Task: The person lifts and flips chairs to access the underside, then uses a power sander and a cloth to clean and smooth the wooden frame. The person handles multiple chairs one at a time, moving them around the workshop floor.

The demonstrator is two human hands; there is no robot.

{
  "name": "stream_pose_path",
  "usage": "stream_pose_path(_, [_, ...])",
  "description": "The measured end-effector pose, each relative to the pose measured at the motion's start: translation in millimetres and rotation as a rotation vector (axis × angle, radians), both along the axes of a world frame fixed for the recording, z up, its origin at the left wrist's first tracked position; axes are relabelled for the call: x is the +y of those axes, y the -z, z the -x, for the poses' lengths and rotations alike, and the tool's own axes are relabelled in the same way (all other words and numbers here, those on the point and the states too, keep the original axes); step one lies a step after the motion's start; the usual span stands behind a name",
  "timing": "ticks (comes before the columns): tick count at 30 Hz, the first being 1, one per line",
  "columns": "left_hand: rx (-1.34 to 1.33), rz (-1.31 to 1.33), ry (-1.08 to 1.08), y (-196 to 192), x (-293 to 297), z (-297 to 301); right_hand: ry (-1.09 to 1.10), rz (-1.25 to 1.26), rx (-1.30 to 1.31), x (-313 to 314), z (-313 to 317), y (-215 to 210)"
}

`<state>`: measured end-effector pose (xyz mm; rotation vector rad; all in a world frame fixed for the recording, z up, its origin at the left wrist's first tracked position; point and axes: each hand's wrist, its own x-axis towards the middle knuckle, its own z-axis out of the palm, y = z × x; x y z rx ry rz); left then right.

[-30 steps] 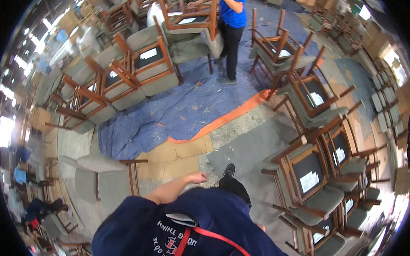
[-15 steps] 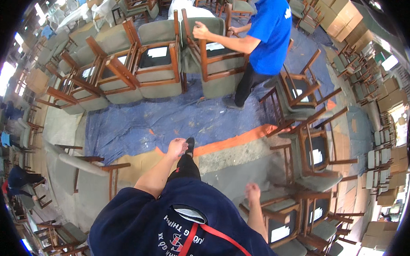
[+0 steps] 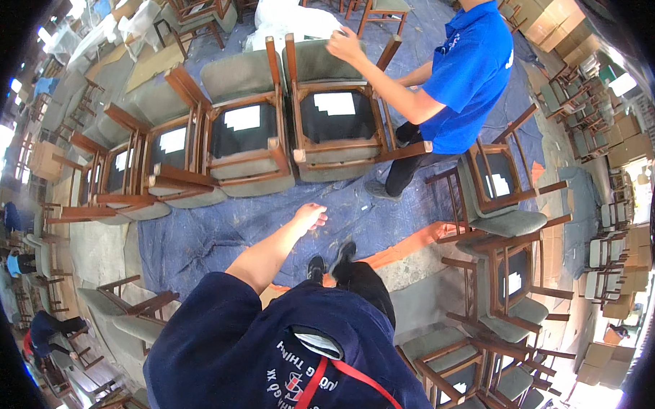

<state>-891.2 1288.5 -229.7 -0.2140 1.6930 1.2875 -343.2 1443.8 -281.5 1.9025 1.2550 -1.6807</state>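
Observation:
My left hand [image 3: 310, 217] reaches forward over the blue tarp [image 3: 247, 227], holding nothing, its fingers loosely apart. My right hand is out of view. Ahead of me runs a row of wooden chairs with grey-green upholstery, their dark seat undersides and white papers showing. The chair [image 3: 247, 129] near the middle of the row is the closest to my left hand. Beside it, at the right end, is another upturned chair [image 3: 338, 118]. A co-worker in a blue shirt [image 3: 476, 73] stands by that one, one hand raised near its upper edge.
More chairs [image 3: 505, 189] are stacked along my right side. A chair [image 3: 133, 309] lies at my left. An orange strip [image 3: 413, 243] edges the tarp. White plastic sheeting [image 3: 294, 19] is heaped behind the row. Cardboard boxes [image 3: 610, 366] stand at the far right.
I have stepped closer to the chair row, and my left hand has reached forward. My right hand has left the view. The co-worker's end chair has tipped and now lines up with the row.

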Motion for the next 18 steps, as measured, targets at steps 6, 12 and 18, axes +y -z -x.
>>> stream_pose_path(6, [0.501,0.236,0.639,-17.4,-34.5,38.8,-0.016,0.030,0.091,53.9,135.5,40.6])
stream_pose_path(12, [0.365,0.121,0.985,-142.7,-46.2,148.0,-0.072,-0.078,0.183,142.9,338.4,52.0])
stream_pose_path(18, [0.554,-0.197,0.580,-123.8,-35.2,310.5,-0.232,-0.166,0.303,112.9,472.7,18.1])
